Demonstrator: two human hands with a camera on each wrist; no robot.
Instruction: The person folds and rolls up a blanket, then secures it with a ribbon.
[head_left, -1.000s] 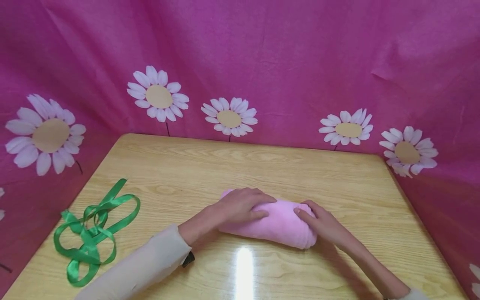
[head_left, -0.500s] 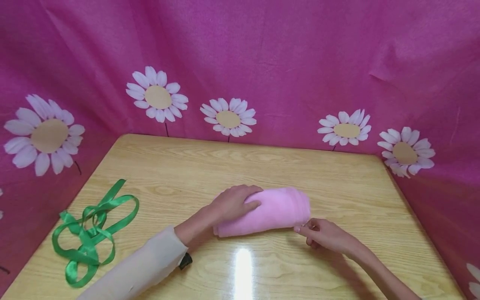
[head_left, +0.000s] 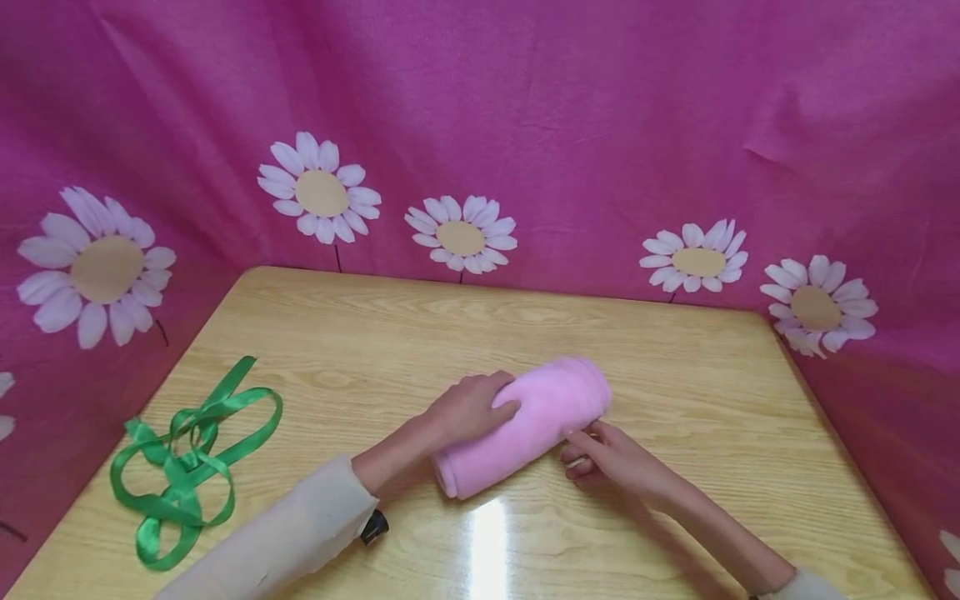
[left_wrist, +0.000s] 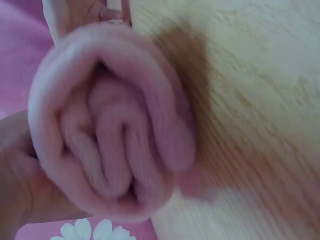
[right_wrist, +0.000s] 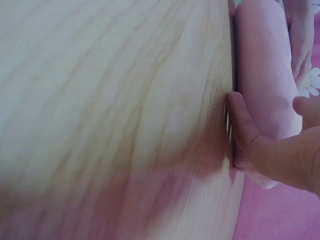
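Observation:
A rolled-up pink towel (head_left: 536,421) lies slantwise on the wooden table, its right end farther from me. Its folded, spiralled end (left_wrist: 115,135) faces the left wrist camera. My left hand (head_left: 468,408) grips the roll from its left, far side, the thumb on top and the other fingertips hidden behind. Close at the near right side is my right hand (head_left: 615,458), its thumb by the towel's lower edge. In the right wrist view one finger (right_wrist: 242,122) of that hand extends along the table against the roll, with the thumb apart from it.
A loosely looped green ribbon (head_left: 180,475) lies on the left part of the wooden table (head_left: 360,333). Behind and at both sides hangs a magenta cloth (head_left: 540,133) printed with white daisies. A light glare shows near the front.
The towel has turned, its right end swinging away from me and its left end coming nearer. My right hand let go of the right end and moved to the near side; the left stayed on.

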